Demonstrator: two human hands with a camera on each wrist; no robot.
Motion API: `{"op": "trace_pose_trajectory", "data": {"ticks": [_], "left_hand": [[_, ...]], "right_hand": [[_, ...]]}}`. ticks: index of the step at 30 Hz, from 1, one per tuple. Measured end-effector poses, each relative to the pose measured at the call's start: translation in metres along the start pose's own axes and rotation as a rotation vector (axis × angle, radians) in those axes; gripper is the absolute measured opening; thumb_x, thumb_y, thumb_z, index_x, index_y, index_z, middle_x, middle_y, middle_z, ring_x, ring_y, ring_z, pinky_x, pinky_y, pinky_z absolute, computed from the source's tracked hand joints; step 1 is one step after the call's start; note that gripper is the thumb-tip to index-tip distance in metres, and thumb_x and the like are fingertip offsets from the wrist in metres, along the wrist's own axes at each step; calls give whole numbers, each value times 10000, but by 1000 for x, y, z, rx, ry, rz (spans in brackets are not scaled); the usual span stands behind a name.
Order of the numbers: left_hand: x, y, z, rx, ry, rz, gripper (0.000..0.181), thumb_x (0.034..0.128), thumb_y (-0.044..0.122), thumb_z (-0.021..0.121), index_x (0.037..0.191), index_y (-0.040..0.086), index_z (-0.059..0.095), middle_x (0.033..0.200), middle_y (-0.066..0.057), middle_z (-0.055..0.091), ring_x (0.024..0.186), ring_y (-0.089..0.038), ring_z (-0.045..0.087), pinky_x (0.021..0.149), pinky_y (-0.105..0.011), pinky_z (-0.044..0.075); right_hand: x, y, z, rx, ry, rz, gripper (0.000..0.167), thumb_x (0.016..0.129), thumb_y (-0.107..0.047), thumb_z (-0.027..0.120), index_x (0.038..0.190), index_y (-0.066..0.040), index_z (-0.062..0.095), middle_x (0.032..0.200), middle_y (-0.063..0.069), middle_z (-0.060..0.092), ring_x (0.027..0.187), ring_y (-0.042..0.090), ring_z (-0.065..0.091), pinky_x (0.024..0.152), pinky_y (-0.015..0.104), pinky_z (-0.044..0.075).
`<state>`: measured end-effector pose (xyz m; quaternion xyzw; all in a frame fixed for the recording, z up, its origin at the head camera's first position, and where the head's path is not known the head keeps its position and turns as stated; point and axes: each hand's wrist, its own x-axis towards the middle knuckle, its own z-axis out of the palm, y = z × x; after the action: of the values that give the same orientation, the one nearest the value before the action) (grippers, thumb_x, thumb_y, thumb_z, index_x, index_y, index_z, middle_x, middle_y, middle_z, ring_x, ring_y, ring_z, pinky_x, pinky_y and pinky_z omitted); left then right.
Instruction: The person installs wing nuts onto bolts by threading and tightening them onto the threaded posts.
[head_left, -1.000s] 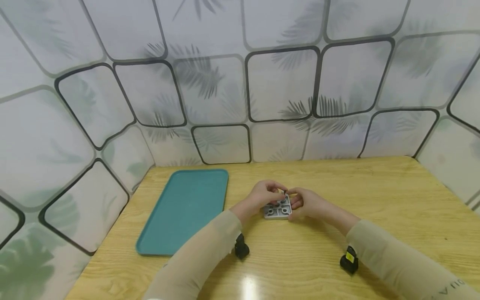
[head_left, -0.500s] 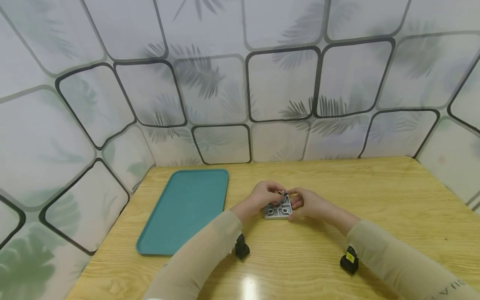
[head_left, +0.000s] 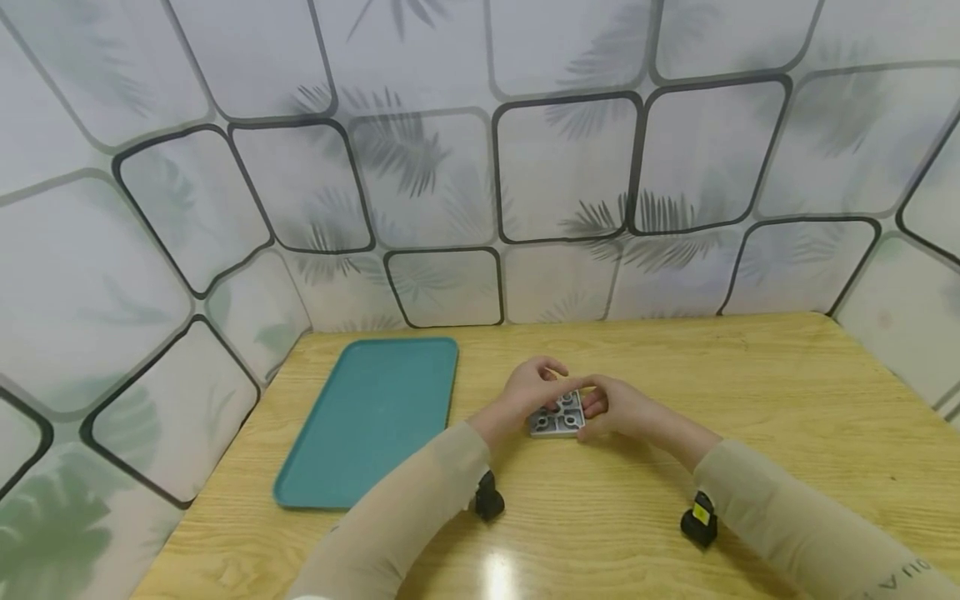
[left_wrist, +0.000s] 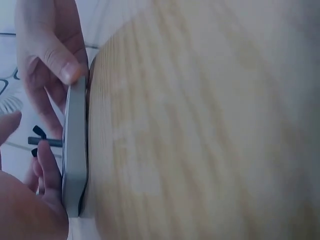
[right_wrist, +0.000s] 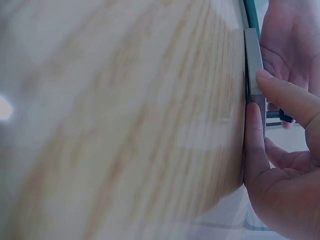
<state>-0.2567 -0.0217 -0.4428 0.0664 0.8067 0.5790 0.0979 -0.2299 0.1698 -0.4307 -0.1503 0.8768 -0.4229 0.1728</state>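
A grey square plate (head_left: 557,425) with round recesses lies on the wooden table. From its face stands a threaded bolt with a black winged end (left_wrist: 44,142), seen side-on in the left wrist view. My left hand (head_left: 527,388) is over the plate's left part, thumb apart from the fingers; its fingertips are beside the bolt, and contact is unclear. At the plate's right side, my right hand (head_left: 624,406) grips the edge, with the thumb (right_wrist: 280,90) on the plate and a finger (right_wrist: 256,135) along its underside. The hands partly cover the plate.
A teal tray (head_left: 375,417) lies on the table (head_left: 600,525) to the left of the plate. Behind the table hangs a patterned cloth (head_left: 442,183). Each wrist carries a small black camera.
My left hand has shifted slightly, its thumb and fingers spreading away from the pinch they formed near the plate's far corner. My right hand and the plate look nearly still.
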Motion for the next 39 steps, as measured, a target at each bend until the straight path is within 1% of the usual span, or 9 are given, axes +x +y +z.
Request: {"op": "trace_pose_trajectory", "data": {"ticks": [3, 5, 8, 11, 16, 22, 29, 34, 39], "left_hand": [[-1, 1, 5, -16, 75, -18, 354, 875, 327, 888, 1008, 108, 644, 826, 39, 551, 595, -82, 549, 560, -189, 471], [-2, 1, 8, -19, 110, -17, 373, 859, 323, 904, 945, 120, 603, 801, 45, 529, 576, -76, 525, 543, -186, 454], [-3, 2, 10, -2, 139, -9, 373, 862, 284, 907, 885, 133, 566, 760, 50, 503, 567, -70, 509, 531, -186, 439], [-5, 3, 9, 15, 139, 6, 347, 882, 229, 890, 862, 128, 558, 742, 50, 494, 571, -71, 504, 530, -183, 435], [-6, 3, 7, 25, 118, 11, 306, 903, 189, 868, 867, 120, 572, 733, 46, 503, 576, -73, 517, 539, -174, 453], [-4, 1, 6, 22, 84, 12, 251, 910, 151, 857, 919, 100, 612, 761, 42, 521, 602, -77, 549, 567, -185, 503], [0, -3, 1, -62, 9, 19, 188, 915, 80, 828, 1001, 69, 661, 746, 25, 514, 617, -107, 549, 585, -198, 510], [2, -4, -3, -73, -45, 38, 180, 920, 51, 801, 1051, 61, 678, 754, 30, 522, 632, -101, 536, 592, -191, 508], [2, -3, -8, -80, -101, 49, 214, 931, 41, 781, 1125, 28, 692, 750, 21, 539, 631, -105, 545, 599, -192, 504]], "right_hand": [[0, -1, 0, -9, 6, 9, 848, 830, -54, 900, 1497, 141, 413, 1251, 248, 631, 1130, 311, 663, 969, 411, 570], [-1, -1, 0, -11, 7, 12, 851, 832, -59, 900, 1500, 139, 411, 1256, 250, 629, 1133, 315, 663, 975, 418, 569], [-1, -2, 0, -10, 5, 11, 859, 836, -63, 898, 1510, 132, 402, 1263, 249, 627, 1139, 315, 662, 983, 424, 567], [-2, -2, 0, -3, 4, 10, 875, 838, -61, 897, 1528, 122, 391, 1267, 244, 625, 1143, 310, 660, 986, 419, 567], [-2, -2, 0, 5, 3, 14, 883, 843, -71, 896, 1543, 103, 388, 1272, 235, 621, 1148, 306, 656, 975, 397, 571], [-2, -2, 1, 3, 0, -3, 865, 844, -57, 890, 1533, 110, 396, 1264, 248, 627, 1151, 321, 661, 977, 411, 576], [-3, 0, 1, 28, -3, -19, 862, 843, -39, 886, 1537, 109, 396, 1240, 238, 627, 1121, 297, 663, 924, 359, 579], [-2, 1, 0, 36, -7, -27, 866, 848, -40, 882, 1544, 108, 388, 1233, 235, 619, 1113, 289, 658, 903, 344, 575], [-2, 1, 0, 36, -6, -31, 862, 845, -36, 883, 1541, 106, 395, 1225, 230, 620, 1105, 282, 658, 907, 343, 572]]}}
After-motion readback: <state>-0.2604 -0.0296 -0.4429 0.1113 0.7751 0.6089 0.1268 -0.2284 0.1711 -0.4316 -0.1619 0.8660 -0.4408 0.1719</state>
